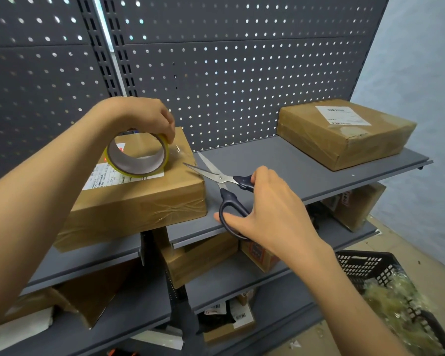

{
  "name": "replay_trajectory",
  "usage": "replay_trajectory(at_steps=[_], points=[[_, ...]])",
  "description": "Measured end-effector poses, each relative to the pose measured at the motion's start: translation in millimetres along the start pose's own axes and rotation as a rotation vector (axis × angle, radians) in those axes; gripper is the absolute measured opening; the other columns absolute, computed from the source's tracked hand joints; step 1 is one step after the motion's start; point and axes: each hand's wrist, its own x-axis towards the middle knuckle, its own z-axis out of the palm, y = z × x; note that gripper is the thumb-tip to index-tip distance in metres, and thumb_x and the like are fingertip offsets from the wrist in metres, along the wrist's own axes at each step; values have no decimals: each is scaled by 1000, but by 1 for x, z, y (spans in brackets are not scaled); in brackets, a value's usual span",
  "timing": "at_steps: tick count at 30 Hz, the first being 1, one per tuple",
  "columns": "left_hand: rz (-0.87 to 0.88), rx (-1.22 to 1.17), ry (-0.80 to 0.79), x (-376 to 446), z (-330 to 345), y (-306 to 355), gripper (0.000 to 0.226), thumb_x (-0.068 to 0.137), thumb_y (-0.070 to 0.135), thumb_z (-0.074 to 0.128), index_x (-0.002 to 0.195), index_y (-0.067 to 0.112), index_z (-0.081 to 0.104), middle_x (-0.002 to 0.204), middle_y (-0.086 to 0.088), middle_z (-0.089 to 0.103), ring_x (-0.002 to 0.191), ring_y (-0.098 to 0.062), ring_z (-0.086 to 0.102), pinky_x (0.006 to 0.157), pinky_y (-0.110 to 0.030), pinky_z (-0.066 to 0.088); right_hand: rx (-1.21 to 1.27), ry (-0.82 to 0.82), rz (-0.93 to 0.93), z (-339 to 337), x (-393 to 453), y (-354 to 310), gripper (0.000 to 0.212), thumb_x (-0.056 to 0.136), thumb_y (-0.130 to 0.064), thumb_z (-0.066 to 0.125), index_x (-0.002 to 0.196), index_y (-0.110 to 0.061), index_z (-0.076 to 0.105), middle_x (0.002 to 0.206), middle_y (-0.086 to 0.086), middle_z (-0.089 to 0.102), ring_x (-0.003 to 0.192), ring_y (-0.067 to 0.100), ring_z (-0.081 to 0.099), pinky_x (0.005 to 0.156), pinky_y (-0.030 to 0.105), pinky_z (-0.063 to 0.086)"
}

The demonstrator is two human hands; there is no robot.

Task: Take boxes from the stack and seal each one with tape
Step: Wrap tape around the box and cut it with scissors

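Fingers (165, 129) of the left hand (141, 115) curl over the top of a roll of clear packing tape (136, 156) and pinch its rim, holding it on edge above the cardboard box (139, 194) that sits on the shelf (288, 163) just below them. A short strip of tape runs from the roll, under those fingers, down toward the box's far right corner, though it is clear and hard to trace. The right hand (270, 211) grips a pair of scissors (224, 186) through the dark handle loops, fingers in the lower loop, thumb at the upper; the blades stand apart, with their tips just beside that strip, to the right of the left fingers.

Judging by its look, the box is stiff corrugated card, already wrapped in glossy film that would be slippery under a flat palm; its weight cannot be told. It would best be taken by two opposite edges or from underneath at the corners, not by the slick faces. The tape roll seems light and rigid, easy to hold by the rim as now, but the loose strip is thin, sticky and prone to folding on itself, so it wants tension while it is cut.

Well to the right of the scissors hand, a second taped box with a shipping label (344, 132) rests on the same shelf. More boxes lie on the shelves below, and a black plastic crate (362, 265) holds crumpled clear film.
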Motion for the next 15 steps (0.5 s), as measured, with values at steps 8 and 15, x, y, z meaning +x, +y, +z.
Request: replay_trajectory(at_steps=[8, 15], points=[[8, -13, 12, -2, 1, 1, 12, 87, 15, 62, 77, 17, 69, 80, -2, 63, 78, -16, 52, 78, -32, 41, -57, 10, -28, 8, -2, -15, 51, 82, -55, 61, 106, -16, 38, 103, -2, 42, 93, 15, 42, 72, 21, 30], [-3, 26, 51, -5, 2, 3, 11, 86, 19, 63, 76, 21, 67, 83, 2, 63, 78, -14, 52, 75, -30, 37, -88, 54, 9, 14, 10, -34, 48, 87, -54, 55, 99, -16, 30, 97, 0, 32, 95, 19, 43, 75, 24, 30]])
